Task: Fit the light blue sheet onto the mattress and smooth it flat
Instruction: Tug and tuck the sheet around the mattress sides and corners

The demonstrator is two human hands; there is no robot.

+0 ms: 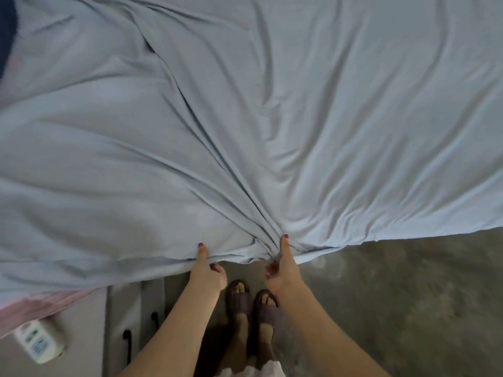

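Standing in slippers (251,300) on bare concrete floor (394,281), both hands pinching the sheet's near hem: left hand (208,270) thumb on top, right hand (279,268) bunching gathered folds. Best pulled evenly, hands wider apart, to spread tension. Soft, limp blue sheet (245,118) draped over the bed, creases fanning from the right grip; pink fabric (40,303) showing at left.

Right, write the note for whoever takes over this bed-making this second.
Left hand: pinching the near hem of the light blue sheet.
Right hand: gripping a bunched fold of the same hem.
Done: sheet is spread over the mattress.
Left: creases fan out from the right hand's grip; the near edge hangs loose above the floor, pink underlayer showing at left. Tuck, then smooth.
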